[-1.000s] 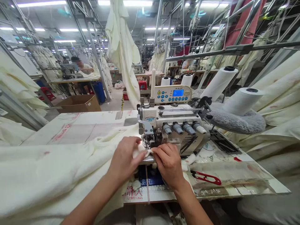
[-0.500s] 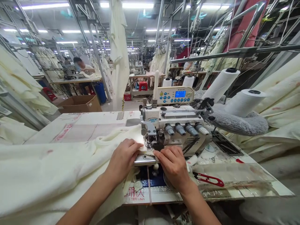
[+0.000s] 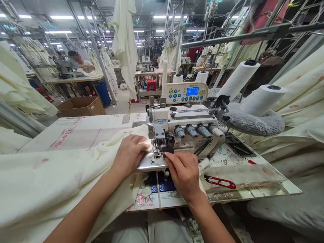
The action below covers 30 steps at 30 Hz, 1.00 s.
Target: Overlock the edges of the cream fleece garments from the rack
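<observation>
A white overlock sewing machine (image 3: 184,128) stands at the middle of the table, its presser foot (image 3: 158,153) low over a shiny metal plate (image 3: 149,162). Left of the foot, my left hand (image 3: 129,152) presses thumb and fingers together on cream fabric (image 3: 63,175), which spreads over the table's left side and down its front. My right hand (image 3: 183,172) is at the front right of the foot, fingers curled and thumb and forefinger pinched. Whatever lies between those fingertips is hidden.
Red thread snips (image 3: 220,181) lie on the table to the right. White thread cones (image 3: 239,81) stand behind the machine, beside a grey fluffy roll (image 3: 253,125). A cardboard box (image 3: 79,107) is beyond the table. Further back, a person (image 3: 82,62) sits at another machine.
My left hand has slid back along the foot with the cream fabric, baring the metal plate in front. My right hand stays pinched near the foot. The whole view has shifted slightly.
</observation>
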### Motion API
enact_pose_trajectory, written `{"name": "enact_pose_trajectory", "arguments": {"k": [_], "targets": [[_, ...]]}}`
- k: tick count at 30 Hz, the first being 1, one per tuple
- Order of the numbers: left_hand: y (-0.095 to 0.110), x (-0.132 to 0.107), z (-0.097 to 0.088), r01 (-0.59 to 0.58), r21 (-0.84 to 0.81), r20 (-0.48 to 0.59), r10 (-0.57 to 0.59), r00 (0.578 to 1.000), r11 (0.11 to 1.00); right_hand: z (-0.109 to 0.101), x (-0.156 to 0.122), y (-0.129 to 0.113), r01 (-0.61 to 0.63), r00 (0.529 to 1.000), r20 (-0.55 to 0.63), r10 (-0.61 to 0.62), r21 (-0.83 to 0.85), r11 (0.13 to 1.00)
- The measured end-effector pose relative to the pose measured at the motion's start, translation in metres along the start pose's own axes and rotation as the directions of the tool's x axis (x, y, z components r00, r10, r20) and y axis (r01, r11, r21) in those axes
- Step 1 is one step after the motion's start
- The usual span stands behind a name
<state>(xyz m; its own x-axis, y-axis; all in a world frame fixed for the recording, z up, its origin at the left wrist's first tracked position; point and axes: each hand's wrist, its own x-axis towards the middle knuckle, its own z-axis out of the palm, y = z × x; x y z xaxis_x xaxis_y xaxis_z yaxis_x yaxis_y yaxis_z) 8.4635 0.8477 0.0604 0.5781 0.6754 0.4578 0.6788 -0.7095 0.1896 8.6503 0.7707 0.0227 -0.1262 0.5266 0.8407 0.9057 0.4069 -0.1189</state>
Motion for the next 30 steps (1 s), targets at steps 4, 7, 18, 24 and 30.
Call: {"name": "enact_pose_trajectory", "arguments": {"k": [4,7,18,24,30], "targets": [[-0.015,0.018,0.0,0.08,0.063,0.021,-0.082,0.996,0.995,-0.008,-0.012,-0.022,0.018,0.999,-0.044,-0.013,0.116,0.993],[-0.03,0.014,-0.004,0.17,-0.021,0.101,-0.167,0.981,0.985,-0.011,-0.021,-0.033,0.026,1.0,-0.018,-0.023,0.201,0.979],[0.033,-0.12,0.003,0.301,-0.079,0.059,-0.297,0.953,0.95,0.01,-0.032,-0.056,-0.718,0.696,0.612,0.376,0.606,0.344],[0.098,-0.091,0.041,0.048,0.044,0.066,-0.051,0.997,0.998,0.02,-0.029,-0.039,-0.704,0.441,0.611,0.657,0.69,-0.169],[0.087,-0.079,0.024,-0.078,0.004,-0.013,0.078,0.997,0.997,-0.001,-0.057,-0.013,-0.755,0.498,0.396,0.771,0.635,0.161]]}}
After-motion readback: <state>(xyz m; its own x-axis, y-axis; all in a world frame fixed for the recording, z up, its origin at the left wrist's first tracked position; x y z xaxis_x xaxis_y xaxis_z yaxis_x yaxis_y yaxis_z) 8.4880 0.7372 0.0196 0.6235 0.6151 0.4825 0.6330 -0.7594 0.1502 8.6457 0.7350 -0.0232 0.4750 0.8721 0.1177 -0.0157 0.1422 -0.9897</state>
